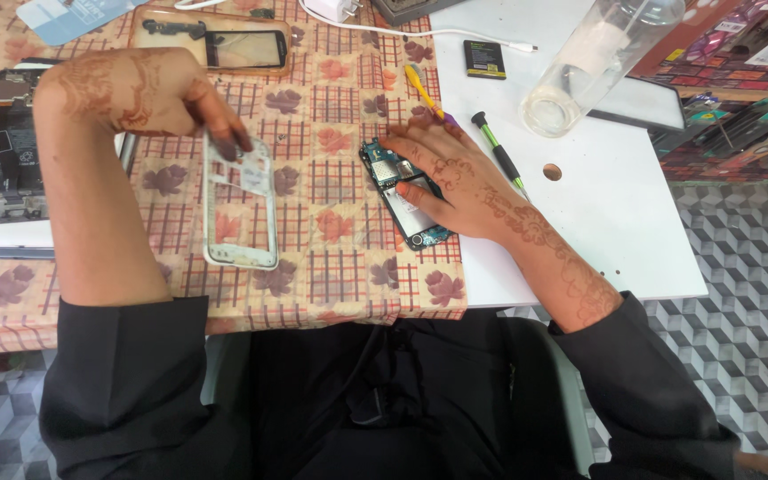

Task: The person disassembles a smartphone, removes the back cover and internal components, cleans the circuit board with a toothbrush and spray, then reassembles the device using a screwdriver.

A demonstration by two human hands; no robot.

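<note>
Phone board lies flat on the checked cloth, near the cloth's right edge where the white table starts. Right hand rests on it — fingers spread, thumb pressed on its middle, not closed around it. Board's long axis runs diagonal, upper-left to lower-right; the lower end points toward the table's near edge.

Left hand is bent at the wrist, fingertips together, pinching the top of a white frame. Frame lies flat, long axis roughly toward the person, well apart from the board — open cloth between them.

Right of the board: green screwdriver on the white table, just beside the right hand; a yellow tool partly under the fingers. Clear glass farther back, small black battery beside it, white cable across the top.

Left side is crowded: opened phone near the left forearm, a screen panel at the far edge.

Free room is mostly the white table's near right part, with one round hole in it. Patterned tile floor below.
</note>
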